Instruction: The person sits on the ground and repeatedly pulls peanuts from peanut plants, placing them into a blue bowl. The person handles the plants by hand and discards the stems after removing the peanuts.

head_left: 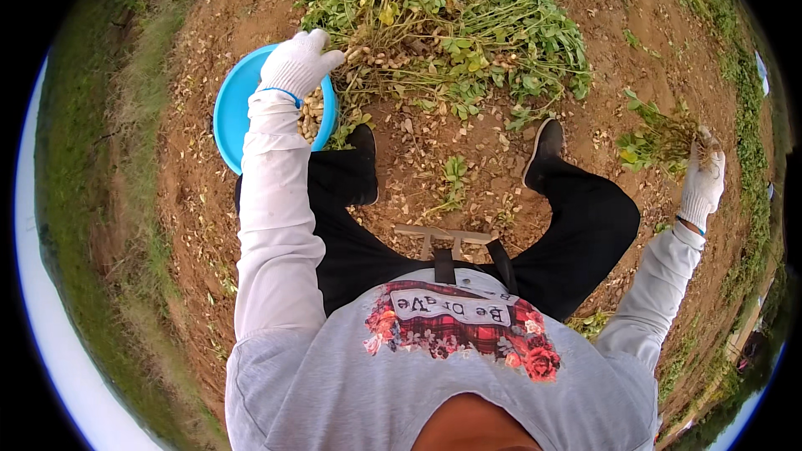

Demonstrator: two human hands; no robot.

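My left hand (298,64), in a white knitted glove, is over the far rim of a round blue basin (236,108). Its thumb and forefinger are apart; the other fingers are mostly hidden under the palm. Unshelled peanuts (311,114) lie in the basin, partly covered by my left arm. Just right of the thumb begins a heap of pulled peanut plants (468,42), with pods showing among the roots. Out to the right, my right hand (704,175), gloved too, is closed around the root end of a small peanut plant (662,138), its leaves pointing left.
Between my dark boots (546,150) a small green sprig (454,177) rises from brown soil strewn with dry leaves. A wooden seat edge (443,234) shows below it. Grass (100,159) borders the left side, and a green plant row (739,83) runs along the right.
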